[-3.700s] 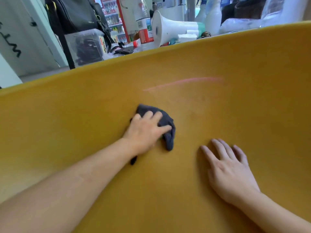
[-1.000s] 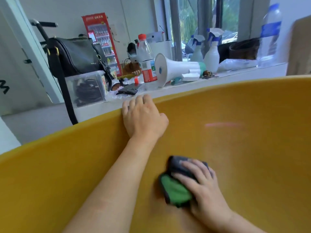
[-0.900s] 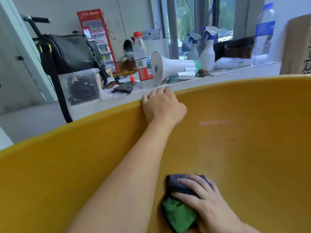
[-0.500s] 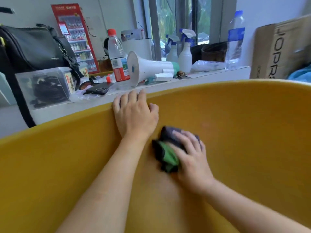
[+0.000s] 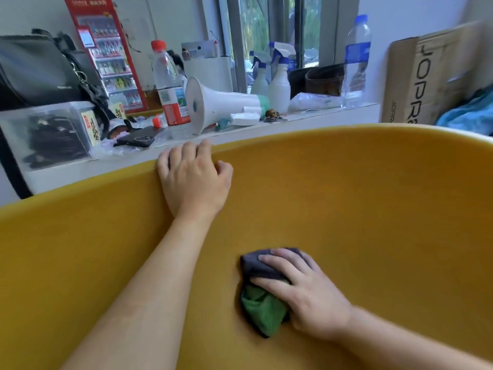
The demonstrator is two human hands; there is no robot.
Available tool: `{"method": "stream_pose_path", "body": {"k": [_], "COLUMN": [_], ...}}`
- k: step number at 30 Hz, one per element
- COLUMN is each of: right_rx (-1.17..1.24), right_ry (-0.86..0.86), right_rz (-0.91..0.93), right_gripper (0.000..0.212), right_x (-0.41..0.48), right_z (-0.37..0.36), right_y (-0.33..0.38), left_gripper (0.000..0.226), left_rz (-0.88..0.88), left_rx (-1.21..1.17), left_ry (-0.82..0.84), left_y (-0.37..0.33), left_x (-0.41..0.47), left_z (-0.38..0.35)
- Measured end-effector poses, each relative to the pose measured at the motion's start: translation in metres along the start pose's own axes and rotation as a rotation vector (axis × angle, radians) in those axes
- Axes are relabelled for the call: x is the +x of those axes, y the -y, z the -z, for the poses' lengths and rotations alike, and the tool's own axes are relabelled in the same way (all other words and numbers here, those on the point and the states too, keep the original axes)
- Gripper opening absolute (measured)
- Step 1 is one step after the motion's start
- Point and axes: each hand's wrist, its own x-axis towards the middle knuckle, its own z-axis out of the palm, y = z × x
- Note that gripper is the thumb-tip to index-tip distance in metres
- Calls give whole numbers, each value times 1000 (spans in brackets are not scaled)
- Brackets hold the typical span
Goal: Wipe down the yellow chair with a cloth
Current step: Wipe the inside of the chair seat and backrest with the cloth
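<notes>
The yellow chair fills the lower frame, its curved inner back facing me. My left hand hooks its fingers over the chair's top rim, left of centre. Lower down, my right hand presses flat on a bunched cloth, grey on top and green underneath, against the chair's inner surface. Most of the cloth's right side is hidden under my fingers and palm.
Behind the rim runs a white ledge with a white megaphone, a red-capped bottle, spray bottles, a phone, a clear box and a black bag. A cardboard box stands at right.
My right hand has slid the cloth down and to the right, away from the left hand. My left hand keeps its hold on the rim.
</notes>
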Motion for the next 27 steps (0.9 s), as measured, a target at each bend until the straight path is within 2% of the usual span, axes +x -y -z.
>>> {"method": "stream_pose_path", "body": {"k": [1,2,3,4,6,8,9,10,12,14,15,16,17,18,20,21,22,24,25,27], "right_rx": [-75,-169,-264,-331,-290,-142,-69,-11,5,-75,-175,-268,-306,-284,-120,-25,77,211,219,43], "right_ry": [55,51,1,-99,-284,-376,-359,-295,-71,31,15,-39,-123,-221,-431,-500,-537,-516,-458,-283], "right_rz": [159,227,179,36,-347,-608,-626,-580,-300,33,108,83,-61,-281,-724,-833,-840,-712,-622,-394], "right_gripper": [53,49,49,53,63,66,67,68,66,54,49,51,58,67,74,74,73,66,64,64], "right_x": [4,16,31,47,64,65,57,44,13,4,9,19,32,48,90,112,134,160,160,141], "right_z": [14,32,52,72,90,64,41,18,-2,21,36,55,72,83,78,66,53,36,34,53], "right_y": [-26,-58,-92,-124,-151,-117,-87,-54,-5,-33,-61,-92,-120,-136,-118,-93,-67,-28,-24,-49], "left_gripper": [45,44,44,44,43,43,42,42,43,43,43,43,43,44,44,45,44,42,43,44], "left_rz": [0,-8,-19,-23,-11,2,2,-3,-15,-28,-34,-39,-39,-32,-5,6,7,1,3,-23], "left_rx": [-6,-9,-2,6,2,-7,-8,-9,4,15,13,14,18,17,-2,-9,-13,-30,-40,-45], "left_ry": [-2,-3,-2,-1,-4,-2,-1,-1,-6,-5,4,13,16,13,28,38,38,24,25,41], "left_y": [-2,-3,-2,0,0,-2,-2,-2,1,2,1,1,1,1,-1,-2,-1,2,5,6], "left_x": [-1,-2,-2,-2,-1,-1,-1,-1,-2,-3,-3,-3,-3,-3,-1,-1,-1,0,0,-1], "left_z": [1,1,0,0,0,-1,-1,-1,-1,0,0,-1,-2,-1,0,0,0,1,2,4]}}
